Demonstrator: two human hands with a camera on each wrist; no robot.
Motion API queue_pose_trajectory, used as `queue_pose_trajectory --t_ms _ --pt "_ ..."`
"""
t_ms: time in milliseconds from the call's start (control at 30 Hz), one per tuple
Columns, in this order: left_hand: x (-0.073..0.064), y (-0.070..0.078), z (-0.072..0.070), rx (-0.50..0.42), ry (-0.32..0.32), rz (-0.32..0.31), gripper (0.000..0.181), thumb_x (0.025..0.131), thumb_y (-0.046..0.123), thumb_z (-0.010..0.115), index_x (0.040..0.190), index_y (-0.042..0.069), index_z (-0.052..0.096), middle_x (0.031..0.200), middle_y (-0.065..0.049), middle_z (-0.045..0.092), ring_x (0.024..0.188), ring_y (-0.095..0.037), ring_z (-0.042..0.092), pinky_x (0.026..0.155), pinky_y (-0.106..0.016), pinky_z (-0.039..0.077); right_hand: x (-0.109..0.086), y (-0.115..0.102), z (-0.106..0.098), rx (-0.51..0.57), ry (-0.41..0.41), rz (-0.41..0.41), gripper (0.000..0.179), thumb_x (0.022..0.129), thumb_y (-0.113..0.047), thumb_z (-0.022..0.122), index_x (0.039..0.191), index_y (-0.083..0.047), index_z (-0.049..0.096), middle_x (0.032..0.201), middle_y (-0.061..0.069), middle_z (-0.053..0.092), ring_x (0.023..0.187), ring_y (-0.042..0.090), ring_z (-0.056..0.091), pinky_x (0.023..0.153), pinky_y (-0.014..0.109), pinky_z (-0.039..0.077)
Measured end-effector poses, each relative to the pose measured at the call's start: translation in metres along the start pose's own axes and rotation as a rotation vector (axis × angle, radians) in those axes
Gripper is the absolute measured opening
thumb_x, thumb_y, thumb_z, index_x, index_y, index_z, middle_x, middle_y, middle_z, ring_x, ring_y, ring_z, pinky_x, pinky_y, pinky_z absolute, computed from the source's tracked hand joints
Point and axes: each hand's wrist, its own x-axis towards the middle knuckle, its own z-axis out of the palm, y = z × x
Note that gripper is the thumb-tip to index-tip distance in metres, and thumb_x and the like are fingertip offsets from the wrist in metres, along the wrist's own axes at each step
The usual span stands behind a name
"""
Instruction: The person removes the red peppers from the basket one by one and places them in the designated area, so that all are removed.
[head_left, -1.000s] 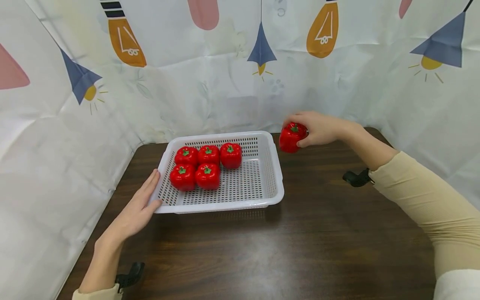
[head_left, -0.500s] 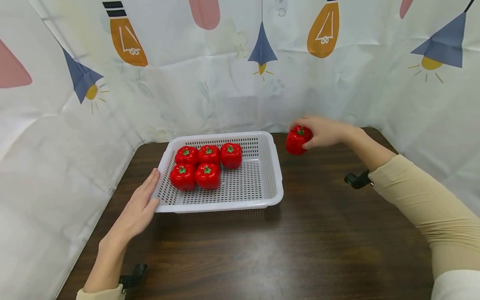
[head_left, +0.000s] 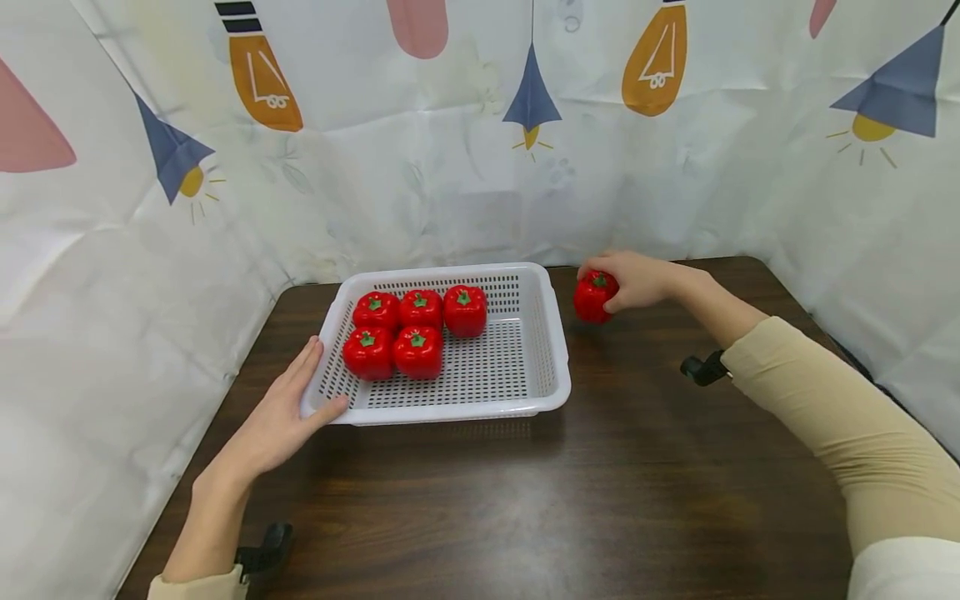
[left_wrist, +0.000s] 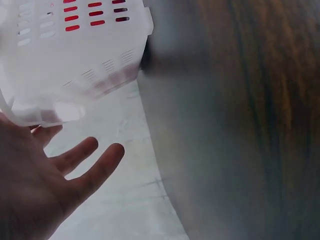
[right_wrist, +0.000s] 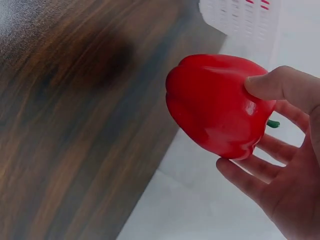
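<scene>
Patterned curtain (head_left: 480, 217) behind, dark worktop (head_left: 480, 500) below, and the right hand (head_left: 637, 279), gripping 1 red pepper (head_left: 592, 302), has just sunk lower beside the basket (head_left: 450, 412): 5 peppers (head_left: 418, 352) in, 1 outside! Left hand (head_left: 277, 425), fingers extended, touches the basket.

Red bell peppers (head_left: 418, 352): six
Perforated basket (head_left: 450, 411): one
Hands (head_left: 276, 417): two
Table (head_left: 600, 500): one
Printed bulbs (head_left: 266, 85): two
Printed lamps (head_left: 532, 98): three

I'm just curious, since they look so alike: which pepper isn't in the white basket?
The red pepper gripped by the right hand, right of the white basket; the other five peppers all sit inside it.
</scene>
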Motion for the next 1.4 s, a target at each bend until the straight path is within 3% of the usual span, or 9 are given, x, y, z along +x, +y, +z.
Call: queue_pose_trajectory --t_ms 200,467,800,1200,1400 --pt "-0.001 0.004 -0.002 0.034 -0.014 0.001 0.106 0.09 0.052 0.071 0.165 0.009 0.01 0.171 -0.014 0.006 0.148 -0.049 0.02 0.106 -0.075 0.03 0.006 0.008 0.009 0.008 -0.013 0.013 0.056 0.08 -0.001 0.072 0.134 -0.007 0.057 0.131 0.019 0.056 0.118 0.04 0.05 0.091 0.058 0.053" --pt "0.001 0.004 -0.004 0.071 0.006 0.021 0.103 0.091 0.055 0.07 0.165 0.009 0.013 0.171 -0.013 0.008 0.147 -0.049 0.022 0.107 -0.074 0.03 0.016 0.015 0.018 0.035 -0.031 0.024 0.056 0.08 0.002 0.068 0.134 -0.008 0.056 0.132 0.016 0.056 0.117 0.037 0.051 0.09 0.051 0.053" --pt "0.001 0.0 -0.007 0.046 -0.039 -0.017 0.106 0.091 0.057 0.069 0.166 0.014 0.008 0.172 -0.01 0.004 0.148 -0.048 0.02 0.107 -0.074 0.03 0.025 0.016 0.021 0.083 -0.036 -0.018 0.059 0.08 0.006 0.069 0.136 -0.006 0.056 0.136 0.016 0.055 0.12 0.036 0.051 0.093 0.051 0.053" --pt "-0.001 -0.004 -0.006 0.034 -0.023 0.016 0.103 0.093 0.053 0.069 0.165 0.011 0.01 0.172 -0.01 0.006 0.15 -0.046 0.019 0.108 -0.073 0.028 0.026 0.015 0.022 0.15 -0.061 -0.042 0.061 0.082 0.005 0.074 0.138 -0.007 0.054 0.14 0.014 0.053 0.125 0.035 0.049 0.099 0.052 0.051" --pt "-0.004 -0.004 -0.008 0.031 -0.03 -0.012 0.104 0.092 0.055 0.069 0.166 0.013 0.008 0.172 -0.011 0.005 0.151 -0.046 0.017 0.107 -0.075 0.028 0.027 0.016 0.025 0.158 -0.051 -0.042 0.063 0.083 -0.001 0.08 0.14 -0.009 0.053 0.141 0.012 0.053 0.126 0.034 0.049 0.102 0.053 0.049"
